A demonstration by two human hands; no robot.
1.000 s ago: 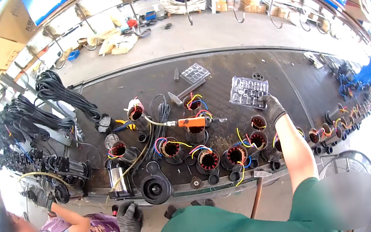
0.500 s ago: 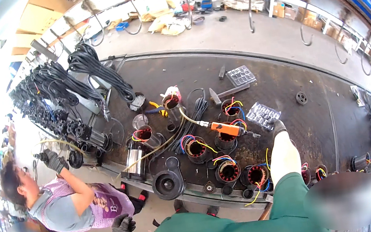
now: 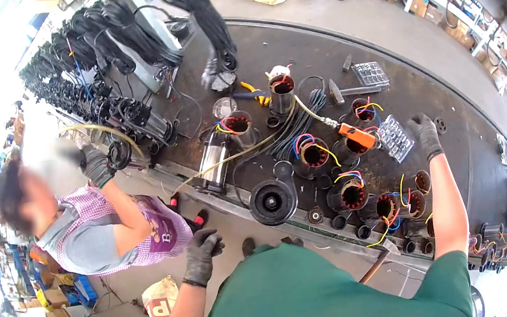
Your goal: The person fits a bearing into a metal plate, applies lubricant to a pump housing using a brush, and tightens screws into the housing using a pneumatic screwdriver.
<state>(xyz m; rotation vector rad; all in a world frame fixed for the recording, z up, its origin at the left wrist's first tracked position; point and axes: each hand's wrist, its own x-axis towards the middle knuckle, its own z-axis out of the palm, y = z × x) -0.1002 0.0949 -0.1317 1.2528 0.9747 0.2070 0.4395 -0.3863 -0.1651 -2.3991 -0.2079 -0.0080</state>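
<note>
My left hand (image 3: 204, 256), in a dark grey glove, hangs in front of the bench with its fingers loosely apart and nothing in them. My right hand (image 3: 426, 135), gloved too, is over the bench beside the right edge of a clear plastic blister tray (image 3: 397, 138). Its fingers reach forward, and I cannot see whether they touch the tray. An orange hand tool (image 3: 358, 136) on a pale hose lies left of the tray, its tip hidden by it. Around the tool stand motor stators (image 3: 314, 155) with red, blue and yellow wires.
A hammer (image 3: 353, 90), yellow-handled pliers (image 3: 256, 94) and a second tray (image 3: 371, 75) lie farther back. A round black housing (image 3: 273, 202) sits at the near edge. Black cable coils (image 3: 207, 16) hang at left. A co-worker (image 3: 107, 224) stands left, holding a part.
My view has shifted, so the bench appears farther up and right. The blister tray has turned and moved left over the tool's tip. My left hand has risen and its fingers have loosened.
</note>
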